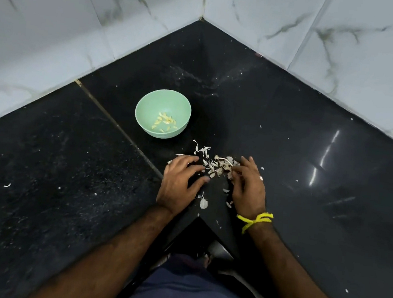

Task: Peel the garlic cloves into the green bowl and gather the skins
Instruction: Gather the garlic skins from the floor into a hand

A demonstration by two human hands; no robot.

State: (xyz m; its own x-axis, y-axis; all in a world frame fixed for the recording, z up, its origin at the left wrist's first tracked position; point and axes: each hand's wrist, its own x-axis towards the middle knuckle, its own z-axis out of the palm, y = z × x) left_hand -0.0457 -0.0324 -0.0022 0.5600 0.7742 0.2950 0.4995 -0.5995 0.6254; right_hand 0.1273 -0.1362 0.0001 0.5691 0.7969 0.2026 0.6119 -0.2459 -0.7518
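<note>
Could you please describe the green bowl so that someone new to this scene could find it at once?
Start at the black counter in the tiled corner. Left of the corner, beyond the left hand, sits the green bowl. It is the only vessel there, pale green, holding peeled cloves.

Only one view is given, so no part of the scene is shared with a second view. The scene is seen from a camera worn on the person's head. It is pointed forward and steeply down, into the inner corner of a black counter (288, 139) where two white tiled walls (58, 25) meet. The picture is wide and the straight edges are bent a little near the sides. The left hand (179, 183) and the right hand (248, 186) are seen from above, near the middle, quite close. The green bowl (183, 106) is seen a little farther off. Both forearms are seen running up from the bottom edge.
</note>
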